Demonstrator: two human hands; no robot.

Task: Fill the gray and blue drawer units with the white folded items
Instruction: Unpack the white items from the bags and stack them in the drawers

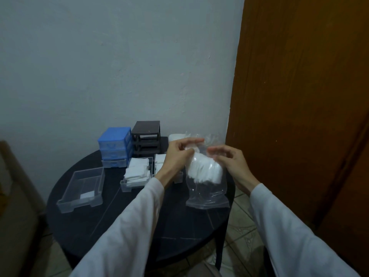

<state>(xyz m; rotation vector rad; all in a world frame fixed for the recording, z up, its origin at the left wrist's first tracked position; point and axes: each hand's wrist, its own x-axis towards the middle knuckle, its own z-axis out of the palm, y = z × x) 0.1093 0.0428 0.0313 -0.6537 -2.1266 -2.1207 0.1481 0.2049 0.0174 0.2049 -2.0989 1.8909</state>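
- A person in long white sleeves holds a clear plastic bag [205, 176] upright over a round dark table [139, 226], its mouth up between the two hands and its base resting on the tabletop.
- The left hand [179, 152] pinches the bag's upper edge between thumb and curled fingers; the right hand [229, 158] is motion-blurred at the opposite edge, fingers curled, and whether it has hold of the plastic cannot be told.
- A stack of white folded items [205, 171] sits inside the bag, just below both hands, the stack lying roughly crosswise between them.
- Judged from this, the bag is being opened; the stack must come out upward through the mouth, and both hands are about equally near.
- To the left, a clear drawer [135, 174] already heaped with white items lies pulled out on the table, and a second, partly hidden by the left forearm, beside it.
- A larger clear drawer [81, 186] lies nearer the table's left edge, holding one small white piece.
- The blue drawer unit [114, 144] and the dark gray frame [146, 139], its slots vacant, stand at the back against the wall.
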